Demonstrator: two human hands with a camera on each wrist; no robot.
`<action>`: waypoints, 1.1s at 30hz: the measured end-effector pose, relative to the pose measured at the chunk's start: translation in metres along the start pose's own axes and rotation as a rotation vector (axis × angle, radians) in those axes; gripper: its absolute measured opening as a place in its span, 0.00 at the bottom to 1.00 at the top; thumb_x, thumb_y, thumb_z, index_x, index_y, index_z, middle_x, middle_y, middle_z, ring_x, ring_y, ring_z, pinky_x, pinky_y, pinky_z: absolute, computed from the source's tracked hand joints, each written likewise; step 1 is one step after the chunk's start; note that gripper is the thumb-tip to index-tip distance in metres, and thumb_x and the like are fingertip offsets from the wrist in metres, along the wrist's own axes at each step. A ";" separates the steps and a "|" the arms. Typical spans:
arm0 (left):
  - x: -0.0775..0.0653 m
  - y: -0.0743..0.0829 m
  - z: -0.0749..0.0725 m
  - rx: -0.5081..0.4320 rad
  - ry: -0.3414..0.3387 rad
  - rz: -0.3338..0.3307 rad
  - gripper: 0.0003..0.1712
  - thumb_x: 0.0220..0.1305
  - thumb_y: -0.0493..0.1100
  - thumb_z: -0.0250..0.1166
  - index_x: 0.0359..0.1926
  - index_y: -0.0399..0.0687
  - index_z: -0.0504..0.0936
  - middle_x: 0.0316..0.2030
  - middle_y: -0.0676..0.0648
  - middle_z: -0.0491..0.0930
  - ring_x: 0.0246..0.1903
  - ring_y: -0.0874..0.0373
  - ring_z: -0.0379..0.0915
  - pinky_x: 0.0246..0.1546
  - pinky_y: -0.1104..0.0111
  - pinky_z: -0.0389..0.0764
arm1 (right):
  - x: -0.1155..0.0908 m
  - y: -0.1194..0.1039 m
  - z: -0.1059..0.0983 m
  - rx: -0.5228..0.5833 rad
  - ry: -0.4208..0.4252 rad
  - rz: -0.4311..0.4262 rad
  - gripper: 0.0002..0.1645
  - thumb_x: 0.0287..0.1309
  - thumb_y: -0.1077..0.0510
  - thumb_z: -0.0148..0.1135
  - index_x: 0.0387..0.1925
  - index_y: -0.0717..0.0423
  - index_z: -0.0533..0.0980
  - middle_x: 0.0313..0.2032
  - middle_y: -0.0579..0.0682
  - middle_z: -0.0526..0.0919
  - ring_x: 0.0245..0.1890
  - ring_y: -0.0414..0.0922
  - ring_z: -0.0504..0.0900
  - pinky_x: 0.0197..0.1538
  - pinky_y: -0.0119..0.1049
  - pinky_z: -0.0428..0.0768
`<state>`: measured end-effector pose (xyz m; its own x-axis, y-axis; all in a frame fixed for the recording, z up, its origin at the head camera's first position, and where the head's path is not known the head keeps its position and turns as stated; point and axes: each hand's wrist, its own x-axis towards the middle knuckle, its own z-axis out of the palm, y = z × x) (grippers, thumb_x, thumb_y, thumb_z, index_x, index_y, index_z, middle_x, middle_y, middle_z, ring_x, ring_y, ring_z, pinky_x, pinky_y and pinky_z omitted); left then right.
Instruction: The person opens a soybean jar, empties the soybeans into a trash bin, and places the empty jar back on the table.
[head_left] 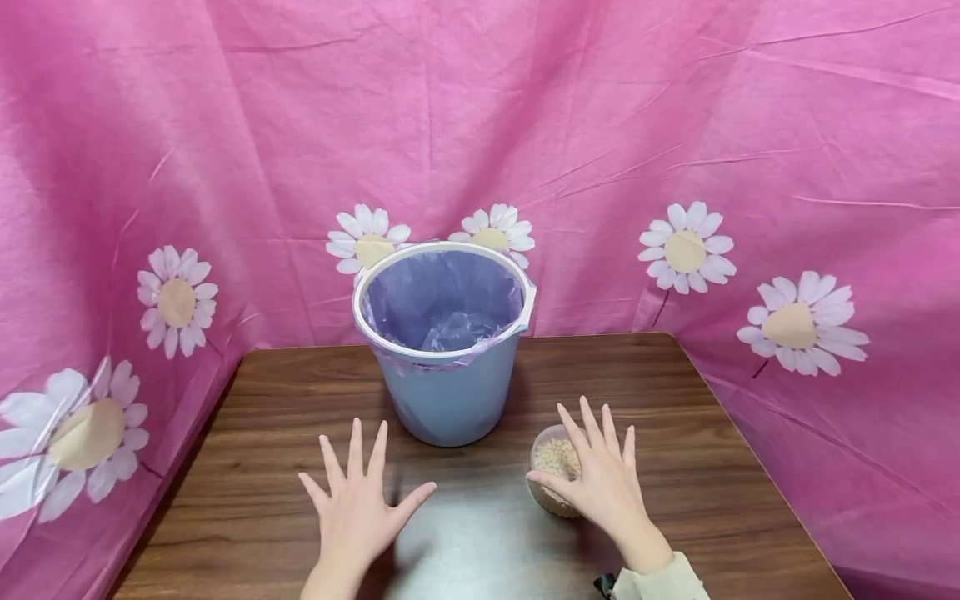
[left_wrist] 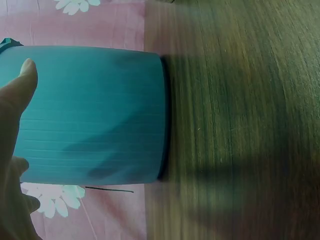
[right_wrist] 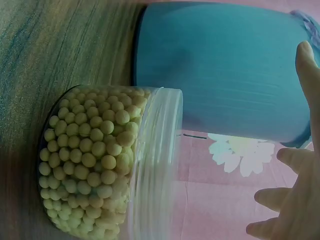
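Note:
Both hands hover over the table with fingers spread wide and nothing in their grasp. My left hand is in front of and to the left of a blue bucket, apart from it. The bucket has a white rim and a thin purple plastic liner inside. Over a clear plastic jar full of small round beige balls, my right hand covers part of the jar in the head view. In the right wrist view the jar stands upright with no lid seen, the fingers apart from it.
The brown wood-grain table ends at a back edge close behind the bucket. A pink cloth with large white daisies hangs around the back and both sides. A light sleeve shows at the right wrist.

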<state>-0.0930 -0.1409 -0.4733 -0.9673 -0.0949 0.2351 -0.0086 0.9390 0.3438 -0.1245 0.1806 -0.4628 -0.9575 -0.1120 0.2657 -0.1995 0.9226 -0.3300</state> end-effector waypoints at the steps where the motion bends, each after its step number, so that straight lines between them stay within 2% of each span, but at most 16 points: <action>1: 0.000 0.000 0.000 -0.004 0.003 0.001 0.63 0.46 0.85 0.58 0.78 0.66 0.51 0.78 0.41 0.45 0.74 0.25 0.27 0.58 0.20 0.33 | 0.000 0.000 -0.001 0.005 -0.003 0.000 0.62 0.41 0.19 0.64 0.76 0.36 0.56 0.77 0.56 0.52 0.76 0.66 0.46 0.70 0.72 0.37; 5: 0.002 0.003 -0.001 -0.036 0.011 0.013 0.62 0.47 0.83 0.59 0.78 0.65 0.51 0.78 0.40 0.46 0.74 0.25 0.28 0.58 0.20 0.34 | 0.000 0.000 -0.004 0.048 -0.007 0.005 0.62 0.42 0.21 0.66 0.76 0.36 0.55 0.77 0.56 0.52 0.76 0.67 0.46 0.71 0.72 0.38; 11: 0.003 0.010 0.000 -0.099 -0.022 0.001 0.63 0.48 0.82 0.61 0.79 0.64 0.47 0.79 0.43 0.41 0.75 0.27 0.26 0.61 0.22 0.34 | 0.003 0.002 -0.012 0.202 -0.003 0.026 0.59 0.46 0.30 0.71 0.76 0.37 0.55 0.77 0.57 0.53 0.76 0.67 0.47 0.70 0.73 0.40; 14: 0.001 0.016 0.006 -0.140 -0.030 0.000 0.63 0.49 0.81 0.61 0.79 0.65 0.45 0.79 0.45 0.40 0.75 0.28 0.27 0.63 0.23 0.36 | 0.004 0.006 -0.015 0.277 -0.002 0.046 0.57 0.49 0.35 0.72 0.76 0.41 0.55 0.76 0.59 0.54 0.75 0.68 0.48 0.70 0.74 0.41; 18: -0.005 0.027 0.018 -0.192 0.004 0.024 0.63 0.49 0.78 0.65 0.79 0.63 0.48 0.79 0.44 0.46 0.75 0.28 0.33 0.63 0.24 0.44 | 0.003 0.016 -0.015 0.363 0.006 0.071 0.54 0.53 0.41 0.70 0.76 0.47 0.55 0.75 0.62 0.55 0.75 0.70 0.48 0.69 0.74 0.41; 22: -0.013 0.038 0.031 -0.228 0.057 0.080 0.62 0.48 0.75 0.67 0.78 0.61 0.51 0.77 0.43 0.52 0.74 0.27 0.40 0.61 0.25 0.51 | 0.002 0.029 -0.010 0.474 -0.009 0.130 0.52 0.57 0.45 0.68 0.77 0.48 0.54 0.76 0.63 0.53 0.75 0.70 0.46 0.70 0.72 0.41; 26: -0.020 0.047 0.042 -0.254 0.081 0.120 0.62 0.49 0.75 0.67 0.78 0.60 0.51 0.76 0.42 0.55 0.73 0.28 0.45 0.61 0.27 0.56 | -0.002 0.040 -0.008 0.521 -0.044 0.215 0.50 0.61 0.43 0.65 0.78 0.45 0.51 0.77 0.60 0.52 0.75 0.68 0.46 0.71 0.71 0.46; 33: -0.029 0.066 0.055 -0.369 0.047 0.132 0.60 0.53 0.75 0.64 0.79 0.58 0.49 0.76 0.42 0.56 0.73 0.30 0.49 0.61 0.32 0.63 | -0.009 0.054 -0.007 0.546 -0.133 0.357 0.49 0.65 0.38 0.58 0.79 0.39 0.46 0.76 0.64 0.50 0.74 0.68 0.50 0.70 0.70 0.53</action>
<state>-0.0795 -0.0574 -0.5078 -0.9411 -0.0042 0.3382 0.2157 0.7628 0.6096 -0.1255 0.2343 -0.4766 -0.9949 0.0890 -0.0479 0.0917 0.5961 -0.7976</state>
